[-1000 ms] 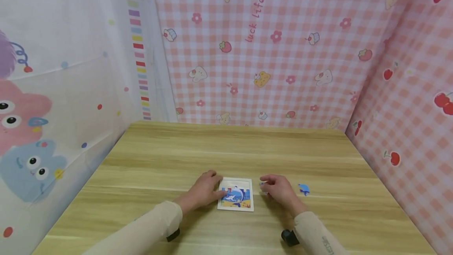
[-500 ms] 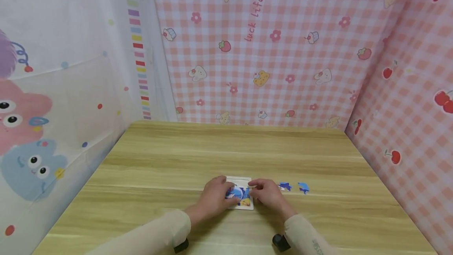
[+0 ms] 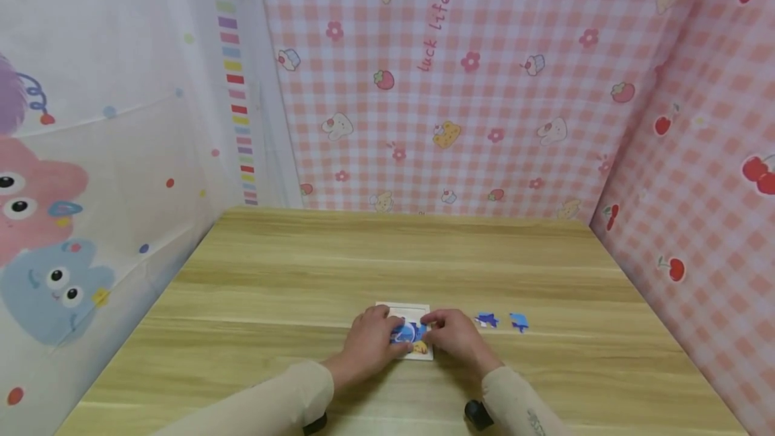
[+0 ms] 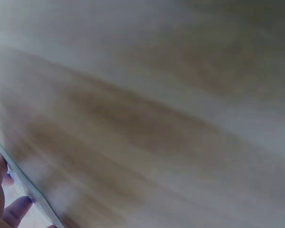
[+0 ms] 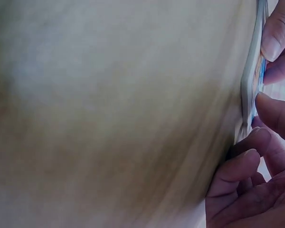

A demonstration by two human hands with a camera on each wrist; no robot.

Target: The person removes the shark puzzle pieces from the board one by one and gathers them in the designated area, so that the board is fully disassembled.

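White-rimmed, the jigsaw tray [image 3: 406,306] is seen in the head view between both hands; its left part is covered by the left hand [image 3: 369,342], thumb and forefinger spread; its right edge is met by the right hand [image 3: 453,339], whether pinching a piece cannot be told; right of that grip, a dark-blue piece [image 3: 487,319] and a lighter-blue piece [image 3: 519,321] are laid apart; in the left wrist view, the rim is touched by fingertips; in the right wrist view, the tray is seen edge-on.

Tabletop [image 3: 278,268]: you have smooth, grained wood, or a wood-look finish, faintly glossy.
Checked drape [image 3: 502,19]: matt cloth, lightly creased.
Sleeves [image 3: 514,399]: you wear matt, wrinkled cloth.
Puzzle frame [image 3: 402,305]: smooth, material unclear.
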